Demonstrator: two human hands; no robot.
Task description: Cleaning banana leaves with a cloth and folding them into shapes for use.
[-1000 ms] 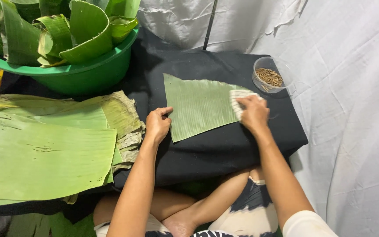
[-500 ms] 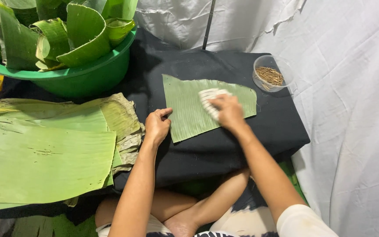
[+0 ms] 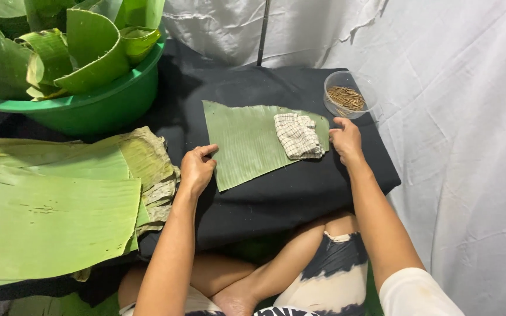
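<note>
Since the earlier frame, the right hand (image 3: 346,140) has let go of the checked cloth (image 3: 298,136) and slid off toward 3 o'clock, so the cloth now lies loose and crumpled on the right part of the banana leaf piece (image 3: 247,146). That hand rests at the leaf's right edge with its fingers relaxed and released, holding nothing, thumb pointing up toward the clear plastic cup (image 3: 349,93) of thin brown sticks at 1 o'clock from it. The left hand (image 3: 197,169) has stayed where it was, at the leaf's left edge at 9 o'clock, fingers loosely curled, the index finger stretched out and touching the leaf's margin, grasping nothing.

Lying flat on the black-covered bench (image 3: 276,205), the leaf piece is roughly in the middle of the view, its long axis slanting from upper left to lower right. At 9 o'clock from the left hand, a stack of large flat banana leaves (image 3: 48,216) covers the left part of the bench, with frayed, paler edges near the hand. At 11 o'clock sits a green plastic basin (image 3: 95,105) filled with rolled and folded leaf strips. White sheeting (image 3: 458,146) hangs behind and to the right. The person's bent knees show below the bench edge at 6 o'clock.
</note>
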